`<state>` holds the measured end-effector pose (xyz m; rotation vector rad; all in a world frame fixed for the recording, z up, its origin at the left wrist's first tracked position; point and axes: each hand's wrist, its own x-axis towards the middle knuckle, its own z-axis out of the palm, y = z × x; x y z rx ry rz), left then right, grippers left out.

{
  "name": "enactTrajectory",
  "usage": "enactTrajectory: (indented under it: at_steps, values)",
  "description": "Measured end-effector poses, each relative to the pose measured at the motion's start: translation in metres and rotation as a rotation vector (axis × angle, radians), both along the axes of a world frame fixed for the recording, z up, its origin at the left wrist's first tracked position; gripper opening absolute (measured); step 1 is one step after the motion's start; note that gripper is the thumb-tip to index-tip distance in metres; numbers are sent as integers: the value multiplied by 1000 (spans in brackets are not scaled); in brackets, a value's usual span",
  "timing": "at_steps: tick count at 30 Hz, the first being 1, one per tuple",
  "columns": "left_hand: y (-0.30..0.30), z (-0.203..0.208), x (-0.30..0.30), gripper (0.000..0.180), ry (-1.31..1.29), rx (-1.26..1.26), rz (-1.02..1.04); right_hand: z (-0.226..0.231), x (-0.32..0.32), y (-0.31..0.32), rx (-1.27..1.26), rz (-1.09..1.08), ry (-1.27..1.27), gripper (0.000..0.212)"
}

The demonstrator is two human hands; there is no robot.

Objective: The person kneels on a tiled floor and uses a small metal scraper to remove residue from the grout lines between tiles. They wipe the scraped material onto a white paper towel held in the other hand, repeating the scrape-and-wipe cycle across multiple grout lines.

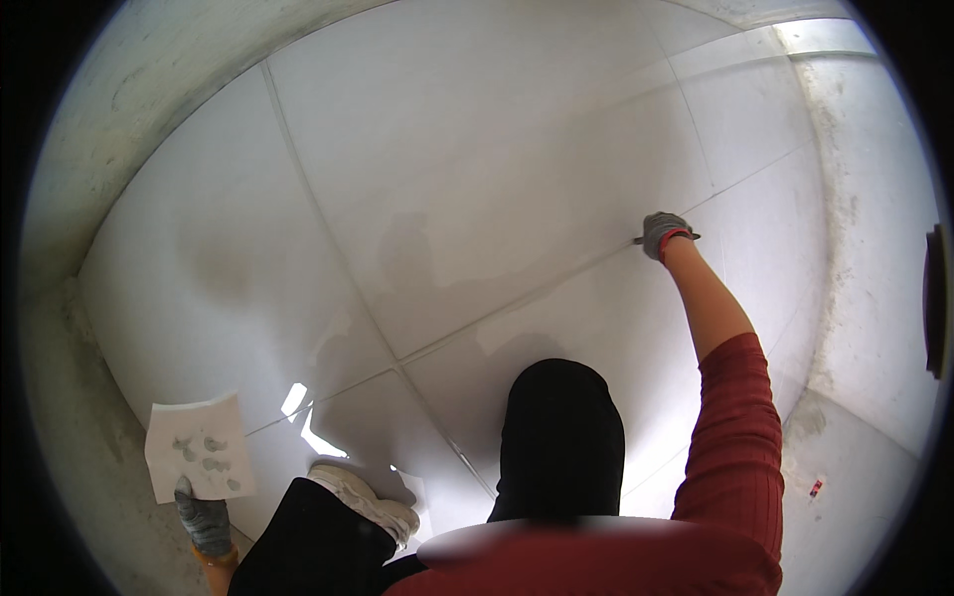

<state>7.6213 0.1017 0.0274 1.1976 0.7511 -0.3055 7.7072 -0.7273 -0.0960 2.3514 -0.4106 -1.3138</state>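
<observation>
My left hand [204, 521], in a grey glove with an orange cuff, pinches the lower edge of a white square sheet [199, 452]. Several grey-green smears of paste mark the sheet's face. Stretched forward, my right hand [663, 230] wears a grey glove with a red cuff. Its fingers are closed round a slim dark tool, whose ends poke out on both sides of the fist; its kind cannot be made out. The fist rests at a joint line [537, 290] between large, pale, glossy floor tiles [477, 179].
Dusty, unfinished walls [129, 129] curve round the left and right sides. My bent knee [561, 427] and a light-coloured shoe [363, 502] stand on the tiles. A small red scrap [816, 488] lies at the right, and a dark object [934, 303] shows at the right rim.
</observation>
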Motion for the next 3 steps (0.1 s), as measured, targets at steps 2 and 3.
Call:
enactTrajectory:
  at_steps: [2, 3]
  values:
    - [-7, 2, 6, 70, 2, -20, -41, -20, 4, -49, -55, 37, 14, 21]
    - [-10, 3, 4, 72, -13, -44, -47, -31, 4, -70, -43, 74, -29, 28]
